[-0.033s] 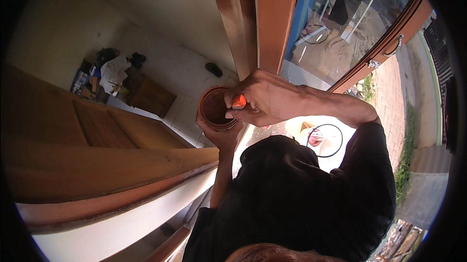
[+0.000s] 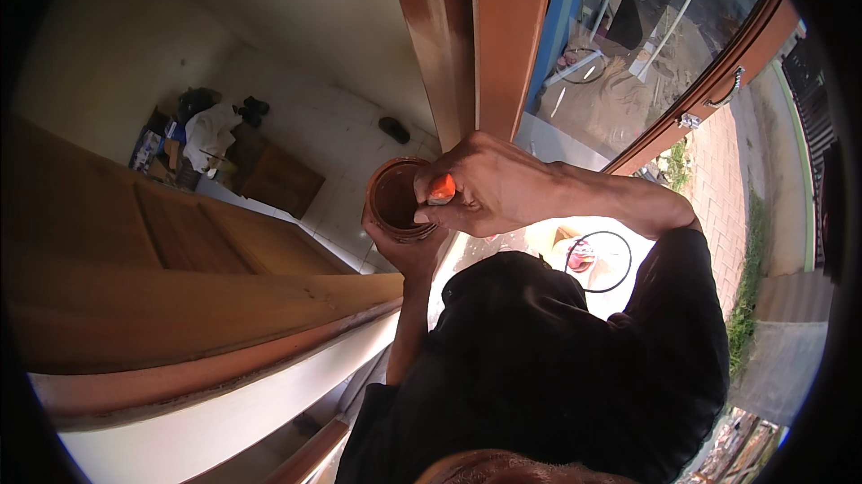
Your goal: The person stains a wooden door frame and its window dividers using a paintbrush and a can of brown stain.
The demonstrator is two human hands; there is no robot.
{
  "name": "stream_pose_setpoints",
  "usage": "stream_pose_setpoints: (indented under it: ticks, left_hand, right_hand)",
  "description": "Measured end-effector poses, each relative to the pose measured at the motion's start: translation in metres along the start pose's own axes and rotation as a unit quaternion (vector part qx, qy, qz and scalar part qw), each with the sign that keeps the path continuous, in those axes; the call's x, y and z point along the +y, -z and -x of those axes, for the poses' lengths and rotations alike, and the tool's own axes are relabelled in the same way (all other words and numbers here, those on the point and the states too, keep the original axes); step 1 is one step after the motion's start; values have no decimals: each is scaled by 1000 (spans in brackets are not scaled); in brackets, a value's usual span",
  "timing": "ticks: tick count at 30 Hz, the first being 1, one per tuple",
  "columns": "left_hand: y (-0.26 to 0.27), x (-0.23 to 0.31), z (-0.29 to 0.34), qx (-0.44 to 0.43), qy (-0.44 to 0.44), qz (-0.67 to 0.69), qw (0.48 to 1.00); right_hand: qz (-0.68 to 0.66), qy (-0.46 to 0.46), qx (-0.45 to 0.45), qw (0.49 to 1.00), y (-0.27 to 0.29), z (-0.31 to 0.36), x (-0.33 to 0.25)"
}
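Next to nothing has moved since the earlier frame: the right hand (image 2: 492, 186) sits a touch lower in view, with the short orange-ended handle (image 2: 443, 187) shifted along with it, while the pot (image 2: 375, 183) stays put. The pot is a round, reddish-brown one with its open mouth turned up toward the head, and the left hand (image 2: 409, 252) is wrapped around its outside from the near side, fingers curled against the wall. The right fingers are clamped together on the handle, whose orange end points up toward the head; its long axis looks close to end-on, so its exact lean is hard to judge. The pot lies just left of the right fingers, and their tips overlap the right part of its mouth in view; whether they touch the rim I cannot tell. The handle's lower end is hidden behind the right hand. Beyond both hands rises the brown door frame (image 2: 509, 44), and the wooden door (image 2: 215, 237) stands to the left.
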State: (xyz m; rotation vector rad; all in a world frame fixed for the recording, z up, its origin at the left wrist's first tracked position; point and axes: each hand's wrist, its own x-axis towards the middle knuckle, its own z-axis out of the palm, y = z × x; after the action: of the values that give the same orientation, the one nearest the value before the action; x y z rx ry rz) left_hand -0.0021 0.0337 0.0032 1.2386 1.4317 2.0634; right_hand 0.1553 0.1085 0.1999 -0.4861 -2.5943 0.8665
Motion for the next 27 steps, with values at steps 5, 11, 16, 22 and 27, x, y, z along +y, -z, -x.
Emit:
stream_pose_setpoints:
  ticks: [5, 11, 16, 22, 27]
  left_hand:
    - [4, -10, 3, 1, -13, -71, 997]
    - [9, -4, 11, 14, 2, -56, 998]
    - [13, -4, 17, 16, -12, -42, 999]
    - [18, 2, 21, 23, 1, -40, 999]
    - [22, -4, 24, 32, -8, -45, 998]
  right_hand:
    - [-98, 22, 209, 973, 7, -6, -2]
    - [66, -42, 312, 947, 57, -26, 4]
    - [262, -14, 306, 915, 73, -38, 22]
    - [442, 70, 311, 838, 108, -52, 29]
    - [527, 121, 283, 792, 94, -53, 20]
